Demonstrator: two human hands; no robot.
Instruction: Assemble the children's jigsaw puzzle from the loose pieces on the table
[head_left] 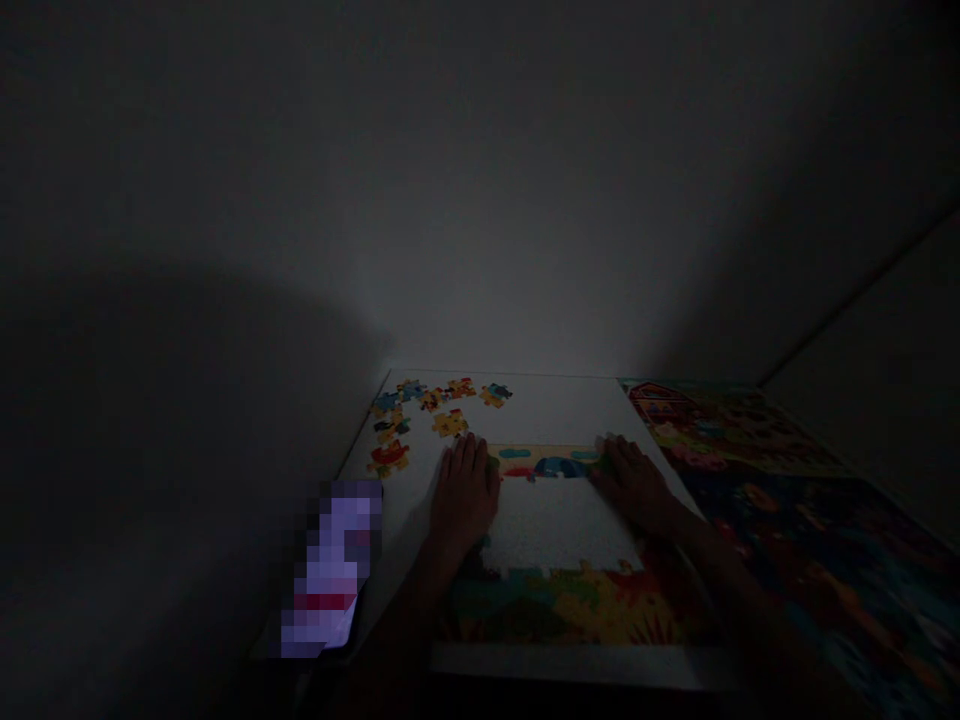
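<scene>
A partly joined jigsaw puzzle (570, 600) lies on a white board (559, 410), its border forming a frame around a bare white middle. My left hand (466, 490) rests flat on the puzzle's upper left corner, fingers stretched out. On the upper right corner lies my right hand (634, 485), also flat with its fingers extended. Between the hands runs the top strip of the puzzle (551, 465), with a blue shape and clouds. Loose puzzle pieces (450, 423) are spread over the board's far left, the closest just beyond my left fingertips. My forearms cover parts of the side borders.
A lit phone (330, 580), its screen pixelated, lies left of the board. To the right are a farm picture (712, 425) and a dark blue picture (817, 550), side by side with the board. A pale wall (495, 220) rises behind. The light is dim.
</scene>
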